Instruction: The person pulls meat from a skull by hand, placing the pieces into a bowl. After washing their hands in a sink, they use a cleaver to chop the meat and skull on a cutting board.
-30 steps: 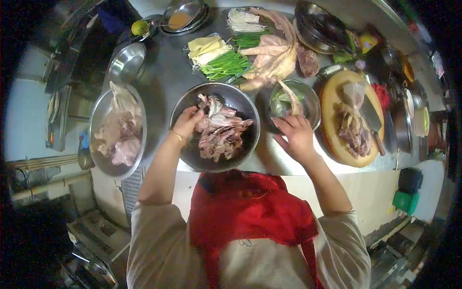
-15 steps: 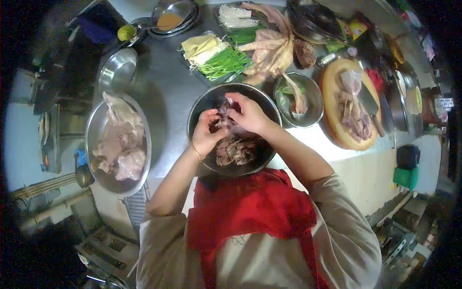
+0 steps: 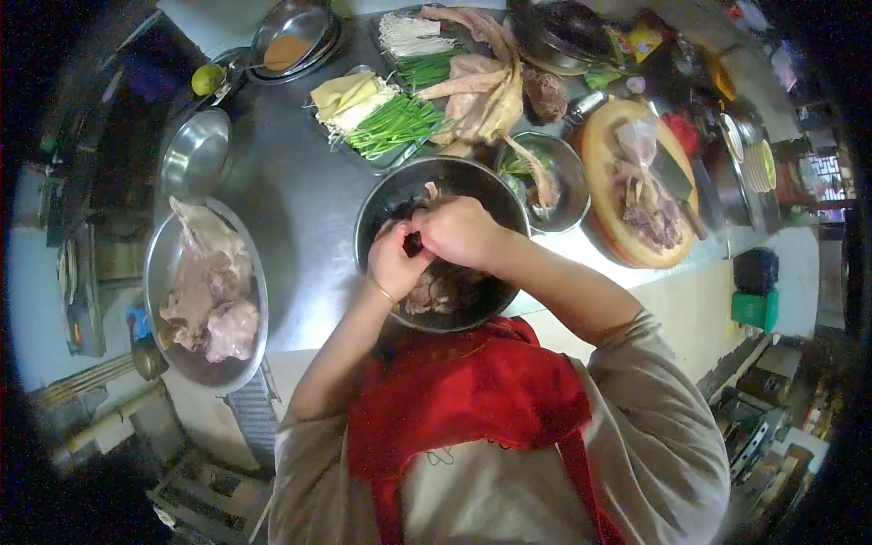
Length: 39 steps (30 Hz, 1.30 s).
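Note:
Both hands are inside a dark round pot point(image 3: 371, 195) at the counter's front edge. My left hand point(image 3: 397, 259) is closed, fingertips pinched near the other hand. Closed too, my right hand point(image 3: 459, 232) meets it over the pot's middle. What either hand grips is hidden by the fingers; a small pale piece point(image 3: 431, 190) shows just beyond the right hand. Dark cooked meat point(image 3: 438, 292) lies in the pot below the hands. To the right of the pot, a steel bowl point(image 3: 574, 207) holds leaves and a long bony piece.
At left, an oval steel tray point(image 3: 262, 304) holds large pieces of meat, with a steel bowl point(image 3: 195, 154) behind. Trays of green vegetables point(image 3: 395, 127) and pale meat point(image 3: 481, 100) stand behind the pot. At right, a round board point(image 3: 604, 136) carries meat and a cleaver point(image 3: 672, 174).
My hands have drawn together and their fingers have closed over the pot. The view has shifted, so the trays and board appear farther left.

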Each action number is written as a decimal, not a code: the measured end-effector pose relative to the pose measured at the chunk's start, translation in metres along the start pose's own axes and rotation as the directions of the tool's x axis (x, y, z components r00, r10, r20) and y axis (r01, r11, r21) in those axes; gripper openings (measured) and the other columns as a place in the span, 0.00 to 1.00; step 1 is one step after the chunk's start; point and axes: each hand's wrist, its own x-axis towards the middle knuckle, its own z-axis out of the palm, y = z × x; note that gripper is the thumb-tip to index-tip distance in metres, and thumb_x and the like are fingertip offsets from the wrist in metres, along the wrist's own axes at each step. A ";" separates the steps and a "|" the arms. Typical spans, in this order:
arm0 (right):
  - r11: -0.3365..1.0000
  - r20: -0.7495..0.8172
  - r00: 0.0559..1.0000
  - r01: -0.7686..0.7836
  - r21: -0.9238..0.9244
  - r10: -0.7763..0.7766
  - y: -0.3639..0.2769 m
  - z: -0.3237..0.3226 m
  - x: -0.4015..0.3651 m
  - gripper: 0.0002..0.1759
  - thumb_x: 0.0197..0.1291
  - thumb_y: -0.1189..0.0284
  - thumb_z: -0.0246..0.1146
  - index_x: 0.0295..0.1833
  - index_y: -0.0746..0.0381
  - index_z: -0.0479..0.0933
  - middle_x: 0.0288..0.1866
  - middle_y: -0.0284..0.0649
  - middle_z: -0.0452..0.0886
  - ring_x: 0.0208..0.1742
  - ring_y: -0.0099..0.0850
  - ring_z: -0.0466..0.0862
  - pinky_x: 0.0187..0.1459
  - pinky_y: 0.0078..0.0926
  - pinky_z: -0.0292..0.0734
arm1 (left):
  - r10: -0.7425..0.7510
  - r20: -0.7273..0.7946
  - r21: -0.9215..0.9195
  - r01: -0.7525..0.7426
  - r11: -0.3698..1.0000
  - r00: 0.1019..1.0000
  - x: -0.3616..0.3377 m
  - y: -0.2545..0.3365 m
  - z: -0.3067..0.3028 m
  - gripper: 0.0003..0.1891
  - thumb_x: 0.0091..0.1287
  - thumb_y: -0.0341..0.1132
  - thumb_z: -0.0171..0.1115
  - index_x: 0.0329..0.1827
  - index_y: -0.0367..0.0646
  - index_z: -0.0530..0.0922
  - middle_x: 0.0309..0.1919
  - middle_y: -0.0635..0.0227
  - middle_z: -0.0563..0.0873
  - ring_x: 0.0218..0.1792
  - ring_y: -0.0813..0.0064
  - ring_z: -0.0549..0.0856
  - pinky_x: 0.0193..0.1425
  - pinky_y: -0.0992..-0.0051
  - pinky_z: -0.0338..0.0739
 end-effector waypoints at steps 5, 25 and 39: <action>0.923 -0.310 0.883 -0.273 0.272 0.352 0.017 -0.047 -0.021 0.03 0.57 0.74 0.61 0.36 0.61 0.76 0.29 0.49 0.81 0.32 0.50 0.83 0.35 0.46 0.78 | 0.005 -0.073 -0.005 -0.005 1.000 0.997 -0.001 -0.023 0.013 0.14 0.52 0.33 0.71 0.42 0.41 0.81 0.41 0.58 0.84 0.44 0.59 0.82 0.54 0.68 0.77; 0.961 -0.160 0.980 -0.076 0.265 0.122 0.028 -0.043 -0.021 0.07 0.59 0.69 0.61 0.41 0.59 0.77 0.34 0.46 0.82 0.36 0.47 0.84 0.39 0.44 0.79 | 0.315 0.074 0.349 -0.320 0.881 0.946 -0.032 0.048 -0.004 0.26 0.47 0.26 0.66 0.53 0.51 0.78 0.46 0.61 0.74 0.47 0.55 0.78 0.48 0.62 0.78; 0.966 -0.136 0.957 -0.248 0.067 0.256 0.008 -0.046 -0.059 0.16 0.65 0.61 0.58 0.27 0.59 0.75 0.20 0.45 0.78 0.24 0.48 0.80 0.27 0.46 0.75 | 0.158 0.018 0.193 -0.159 0.968 0.987 -0.027 0.049 -0.007 0.26 0.45 0.44 0.78 0.43 0.46 0.75 0.39 0.63 0.79 0.40 0.59 0.82 0.44 0.64 0.79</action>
